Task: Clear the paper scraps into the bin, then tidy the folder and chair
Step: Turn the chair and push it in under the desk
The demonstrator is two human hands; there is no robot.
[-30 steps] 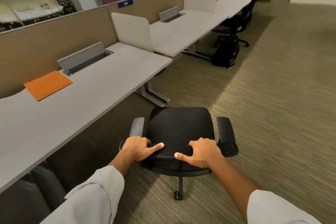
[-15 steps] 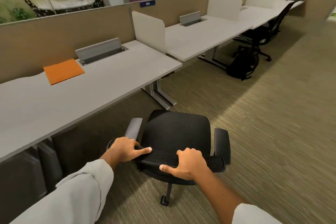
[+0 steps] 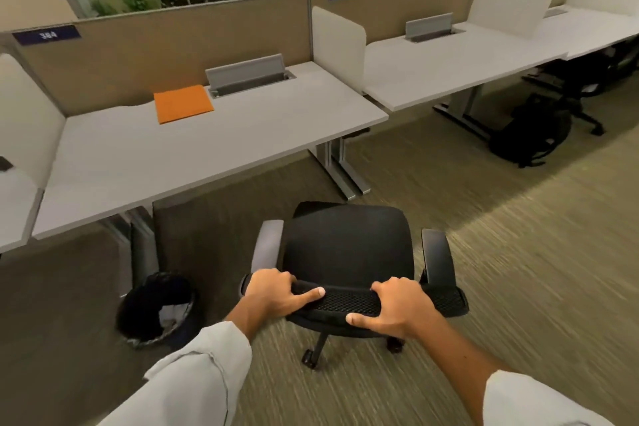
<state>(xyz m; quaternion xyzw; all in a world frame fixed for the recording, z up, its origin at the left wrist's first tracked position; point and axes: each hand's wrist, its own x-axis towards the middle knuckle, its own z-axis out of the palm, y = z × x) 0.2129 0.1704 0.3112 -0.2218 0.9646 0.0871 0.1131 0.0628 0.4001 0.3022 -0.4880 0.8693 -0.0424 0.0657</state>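
A black office chair point(image 3: 349, 245) with grey armrests stands on the carpet in front of the white desk point(image 3: 193, 156), its seat facing the desk. My left hand point(image 3: 273, 290) and my right hand point(image 3: 397, 308) both grip the top of its mesh backrest. An orange folder point(image 3: 182, 103) lies flat at the back of the desk, beside a raised grey cable flap point(image 3: 247, 73). A black-lined bin point(image 3: 157, 309) with white paper inside stands on the floor by the desk's left leg.
Metal desk legs point(image 3: 342, 166) stand ahead of the chair on the right. A black backpack point(image 3: 529, 135) sits on the floor under the neighbouring desk point(image 3: 449, 69), near another chair point(image 3: 587, 90). Beige partitions point(image 3: 166, 45) back the desks. Carpet stretches to the right.
The view has swung left, bringing the bin into sight. The chair has turned with my hands and now faces the desk with the folder more squarely.
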